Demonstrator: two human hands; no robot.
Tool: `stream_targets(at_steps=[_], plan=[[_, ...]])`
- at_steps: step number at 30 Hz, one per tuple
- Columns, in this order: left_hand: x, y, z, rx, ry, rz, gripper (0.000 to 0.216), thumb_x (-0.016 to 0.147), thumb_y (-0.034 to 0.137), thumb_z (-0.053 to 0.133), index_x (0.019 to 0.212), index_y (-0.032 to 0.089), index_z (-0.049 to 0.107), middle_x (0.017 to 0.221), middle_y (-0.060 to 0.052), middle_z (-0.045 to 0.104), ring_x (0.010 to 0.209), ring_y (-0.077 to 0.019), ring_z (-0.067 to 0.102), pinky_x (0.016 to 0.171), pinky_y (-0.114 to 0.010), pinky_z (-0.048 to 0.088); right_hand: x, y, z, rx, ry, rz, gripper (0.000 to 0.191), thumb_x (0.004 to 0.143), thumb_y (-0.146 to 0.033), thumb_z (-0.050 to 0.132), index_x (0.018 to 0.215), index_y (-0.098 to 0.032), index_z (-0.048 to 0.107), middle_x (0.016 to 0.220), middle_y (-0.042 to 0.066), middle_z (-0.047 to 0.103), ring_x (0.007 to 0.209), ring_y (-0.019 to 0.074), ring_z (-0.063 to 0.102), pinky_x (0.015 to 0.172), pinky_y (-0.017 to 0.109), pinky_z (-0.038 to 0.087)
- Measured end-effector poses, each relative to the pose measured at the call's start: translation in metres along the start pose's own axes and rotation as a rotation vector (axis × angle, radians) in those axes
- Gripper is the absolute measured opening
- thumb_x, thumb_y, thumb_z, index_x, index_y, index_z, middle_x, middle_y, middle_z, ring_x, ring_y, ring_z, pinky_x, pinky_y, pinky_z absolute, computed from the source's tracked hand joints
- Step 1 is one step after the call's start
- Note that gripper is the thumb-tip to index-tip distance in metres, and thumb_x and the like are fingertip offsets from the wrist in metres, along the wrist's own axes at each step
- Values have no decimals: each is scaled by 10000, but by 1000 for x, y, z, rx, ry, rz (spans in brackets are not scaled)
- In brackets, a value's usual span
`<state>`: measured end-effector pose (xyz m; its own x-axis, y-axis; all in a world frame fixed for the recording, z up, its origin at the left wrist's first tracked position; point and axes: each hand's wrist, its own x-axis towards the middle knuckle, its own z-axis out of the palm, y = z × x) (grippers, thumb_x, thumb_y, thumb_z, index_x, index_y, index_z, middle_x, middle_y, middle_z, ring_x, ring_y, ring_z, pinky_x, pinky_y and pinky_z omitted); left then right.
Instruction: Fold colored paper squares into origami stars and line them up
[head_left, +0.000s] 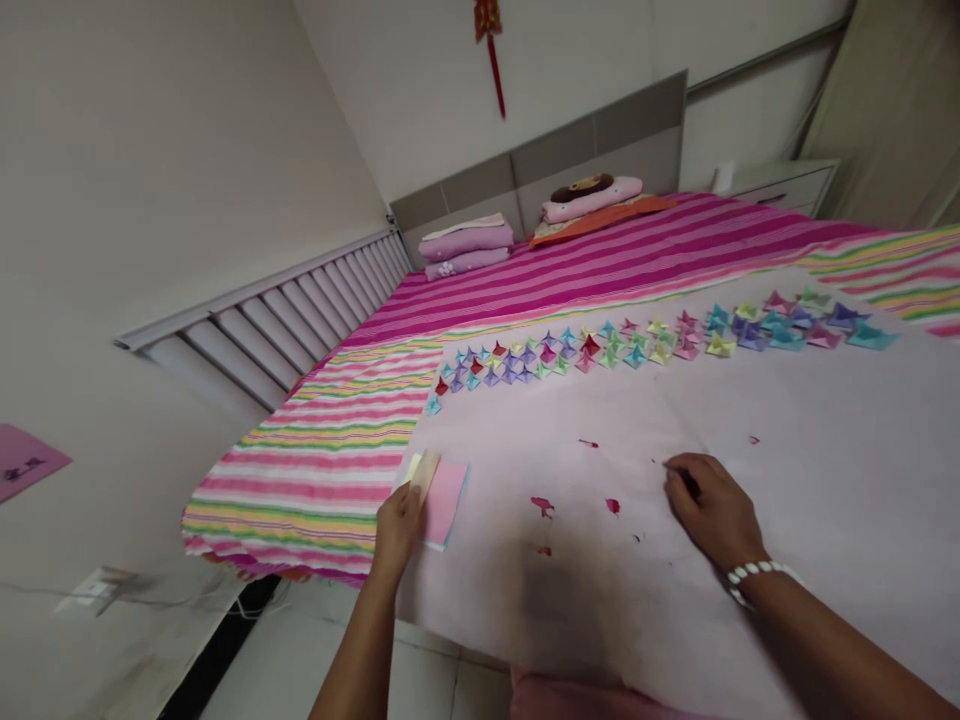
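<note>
My left hand point(400, 522) is at the near left corner of a pale pink board point(487, 590), with thumb and fingers closed on a pale yellow sheet of paper point(425, 474). The sheet bends up over a small stack of coloured paper point(447, 497), whose visible top is pink with a bluish edge. Further right, my right hand point(712, 508) rests on the board, wearing a white bead bracelet point(759, 570). Its thumb and forefinger are pinched together; anything between them is too small to make out. Rows of folded paper boats point(590, 345) in several colours stand along the board's far edge.
Small red marks or scraps point(541, 506) dot the board's middle. The board lies on a bed with a striped sheet point(315, 460). Folded purple bedding point(466, 246) and a pink pillow point(592, 200) sit near the headboard point(600, 140). A white radiator point(277, 310) stands at the left wall.
</note>
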<state>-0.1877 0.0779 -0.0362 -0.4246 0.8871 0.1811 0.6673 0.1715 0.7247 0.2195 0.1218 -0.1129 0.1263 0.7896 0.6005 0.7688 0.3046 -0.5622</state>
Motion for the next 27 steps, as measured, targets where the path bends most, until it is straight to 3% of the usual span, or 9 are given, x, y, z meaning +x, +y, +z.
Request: stream_targets(at_steps=[4, 7, 11, 15, 19, 24, 27], plan=[[4, 10, -33, -85, 163, -29, 277, 791, 378, 498, 626, 178, 595, 497, 31, 530, 605, -170, 548, 529, -230, 384, 1, -1, 0, 9, -5, -15, 152, 809, -267, 441, 826, -192, 571, 857, 85, 622, 777, 234, 611, 703, 360, 494], [4, 23, -53, -215, 241, -54, 274, 810, 400, 482, 749, 166, 612, 591, 23, 597, 648, -169, 577, 549, -231, 425, 1, 0, 0, 33, -2, -9, 151, 806, -283, 453, 824, -196, 575, 854, 81, 621, 769, 232, 608, 691, 359, 488], [-7, 50, -58, -408, 196, -78, 287, 846, 359, 442, 947, 153, 614, 741, -27, 693, 676, -170, 653, 608, -263, 510, 4, 0, 1, 136, 16, 68, 150, 776, -323, 501, 807, -200, 582, 831, 68, 622, 717, 221, 595, 664, 358, 480], [-28, 80, -43, -865, -45, -254, 202, 840, 254, 499, 965, 158, 625, 832, -64, 730, 761, -188, 697, 706, -307, 557, 7, -12, -2, 252, 45, 141, 198, 761, -377, 537, 783, -187, 586, 779, 66, 621, 633, 201, 574, 597, 341, 478], [-54, 102, -18, -1010, -200, -314, 183, 823, 266, 563, 937, 151, 648, 875, -79, 743, 825, -214, 705, 719, -309, 569, 5, -52, -21, 296, 31, 112, 243, 815, -412, 517, 798, -186, 602, 743, 48, 629, 581, 169, 554, 555, 297, 476], [-85, 128, 17, -1100, -382, -336, 293, 746, 337, 678, 966, 144, 667, 889, -86, 750, 877, -236, 699, 763, -310, 554, -8, -118, -55, 654, -207, 139, 219, 829, -400, 567, 866, -193, 628, 722, 29, 636, 684, 188, 581, 648, 305, 483], [-104, 145, 36, -1191, -530, -344, 298, 730, 341, 702, 947, 138, 681, 912, -93, 747, 881, -233, 693, 760, -295, 540, -17, -137, -66, 867, -306, 264, 303, 788, -428, 626, 979, -193, 621, 879, 65, 669, 762, 201, 602, 706, 336, 491]])
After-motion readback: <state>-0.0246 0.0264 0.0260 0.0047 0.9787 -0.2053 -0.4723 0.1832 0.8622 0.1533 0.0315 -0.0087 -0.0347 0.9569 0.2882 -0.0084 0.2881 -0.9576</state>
